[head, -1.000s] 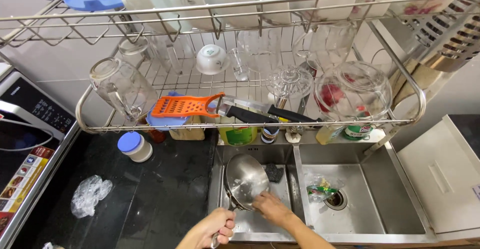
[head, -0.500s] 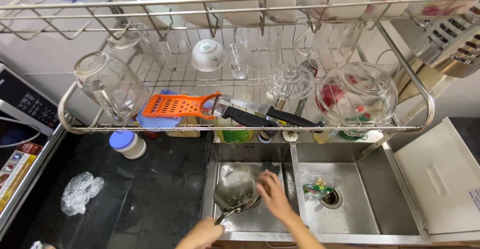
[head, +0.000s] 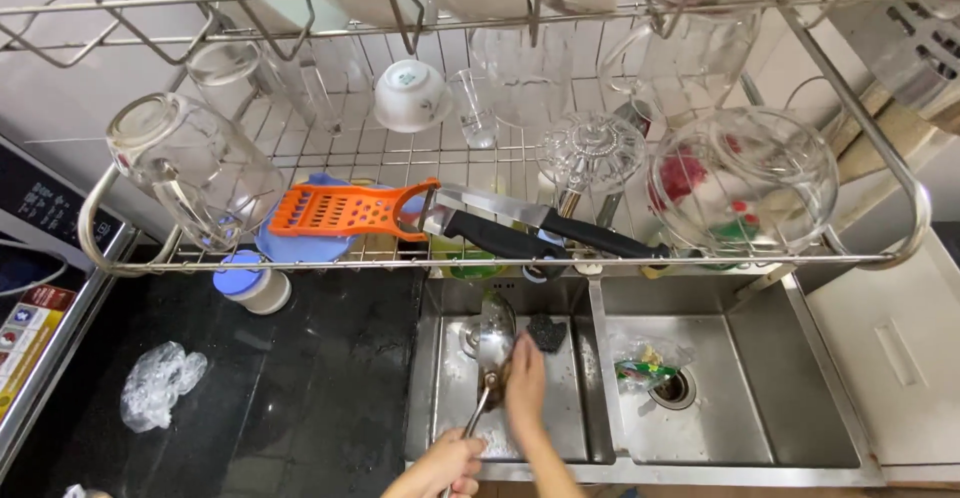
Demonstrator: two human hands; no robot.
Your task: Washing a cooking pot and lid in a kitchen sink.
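Left hand grips the handle of a round steel pan, tilted on edge in the left basin of the steel double sink; right hand lies flat against the pan, fingers narrow; dark scouring pad just right of pan

The grater on the rack is bright orange, and the two knives beside it have black handles. The jar on the black counter has a blue lid. The pan and the sink are silver steel. The scrubber is dark grey.
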